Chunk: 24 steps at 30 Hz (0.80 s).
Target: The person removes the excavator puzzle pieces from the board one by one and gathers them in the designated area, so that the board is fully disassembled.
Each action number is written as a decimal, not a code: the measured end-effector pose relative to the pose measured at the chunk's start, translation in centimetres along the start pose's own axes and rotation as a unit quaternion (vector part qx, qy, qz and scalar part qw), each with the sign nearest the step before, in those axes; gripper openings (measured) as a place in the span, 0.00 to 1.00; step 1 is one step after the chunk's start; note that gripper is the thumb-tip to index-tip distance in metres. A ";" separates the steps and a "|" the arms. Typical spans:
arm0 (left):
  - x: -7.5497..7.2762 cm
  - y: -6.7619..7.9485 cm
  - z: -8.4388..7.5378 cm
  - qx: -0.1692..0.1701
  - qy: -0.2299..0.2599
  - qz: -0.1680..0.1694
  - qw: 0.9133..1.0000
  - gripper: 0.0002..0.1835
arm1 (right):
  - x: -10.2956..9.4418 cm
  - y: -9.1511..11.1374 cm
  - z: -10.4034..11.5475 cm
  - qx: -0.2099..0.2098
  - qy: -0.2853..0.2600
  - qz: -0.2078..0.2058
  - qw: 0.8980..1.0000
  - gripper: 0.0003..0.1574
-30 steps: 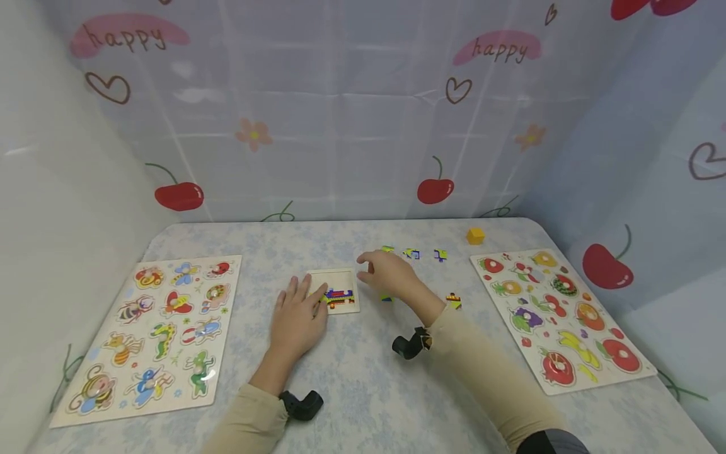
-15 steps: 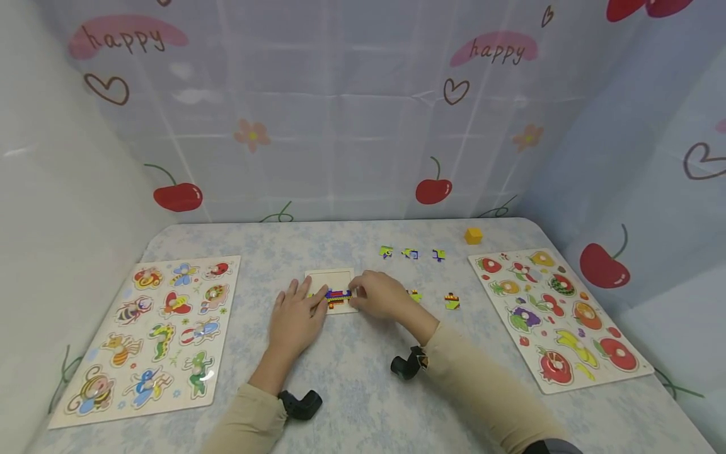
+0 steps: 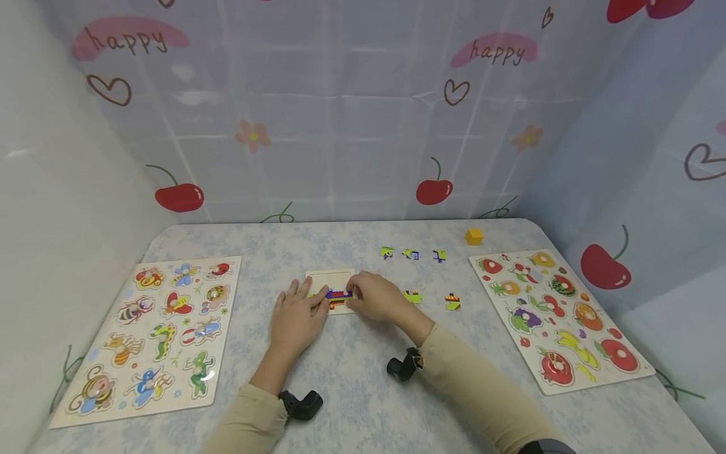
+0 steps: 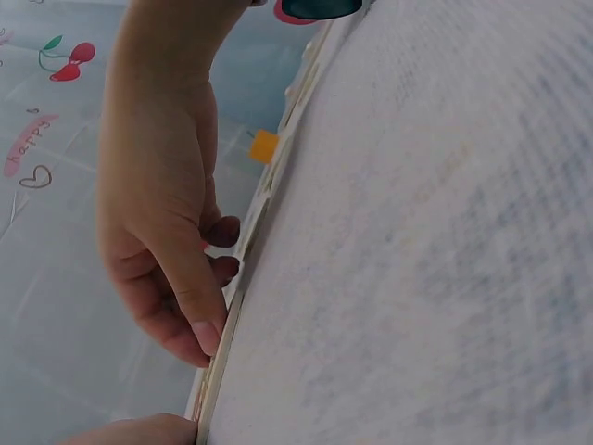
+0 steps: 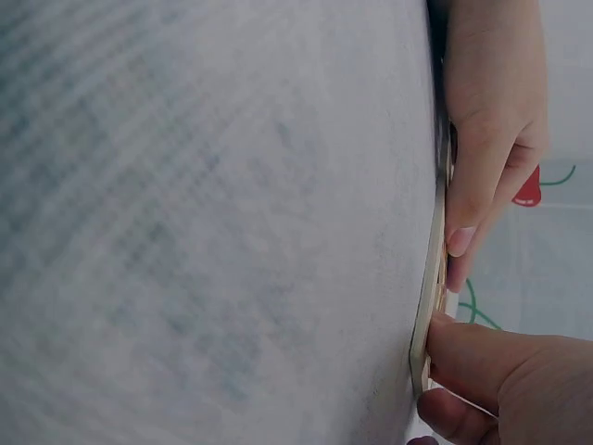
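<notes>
In the head view a small wooden puzzle tray (image 3: 331, 274) lies mid-table, with a row of colourful jigsaw pieces (image 3: 339, 295) along its near part. My left hand (image 3: 297, 318) rests over the tray's left side, fingers extended and thumb against the row. My right hand (image 3: 382, 299) is at the row's right end, thumb and fingertips pinching a puzzle piece there, mostly hidden by the fingers. In the left wrist view the right hand's thumb (image 4: 206, 336) meets the tray edge. In the right wrist view the right thumb (image 5: 463, 357) bends over the tray's rim.
Several loose jigsaw pieces, such as a yellow-and-blue piece (image 3: 439, 255) and a green piece (image 3: 413, 296), lie right of the tray. A yellow cube (image 3: 474, 237) sits behind them. An insect puzzle board (image 3: 224, 302) is at left, a fruit puzzle board (image 3: 535, 343) at right.
My right hand has moved left from beside the tray onto the row's right end, and its fingers have drawn in there. My left hand stays in place.
</notes>
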<state>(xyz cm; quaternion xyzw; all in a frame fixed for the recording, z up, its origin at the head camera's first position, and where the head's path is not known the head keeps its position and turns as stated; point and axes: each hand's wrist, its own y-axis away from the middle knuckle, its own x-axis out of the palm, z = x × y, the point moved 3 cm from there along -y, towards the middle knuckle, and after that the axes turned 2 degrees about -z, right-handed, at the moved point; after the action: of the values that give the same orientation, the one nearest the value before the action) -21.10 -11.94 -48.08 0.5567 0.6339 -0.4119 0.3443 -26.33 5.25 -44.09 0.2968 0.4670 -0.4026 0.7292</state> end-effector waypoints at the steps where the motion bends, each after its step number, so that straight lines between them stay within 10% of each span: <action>1: 0.0 0.0 0.0 0.001 0.001 -0.002 1.000 0.23 | 0.0 0.0 0.0 0.001 -0.007 0.001 1.000 0.17; 24: -0.1 -0.1 -0.1 -0.002 0.015 -0.006 1.000 0.22 | 0.3 -1.0 -1.5 0.041 -0.197 0.005 0.980 0.11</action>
<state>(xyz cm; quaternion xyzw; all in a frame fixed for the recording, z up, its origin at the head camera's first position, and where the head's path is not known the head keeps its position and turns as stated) -21.21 -11.91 -47.91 0.5582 0.6432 -0.4047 0.3331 -27.80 5.86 -45.00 0.2443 0.2956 -0.4682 0.7961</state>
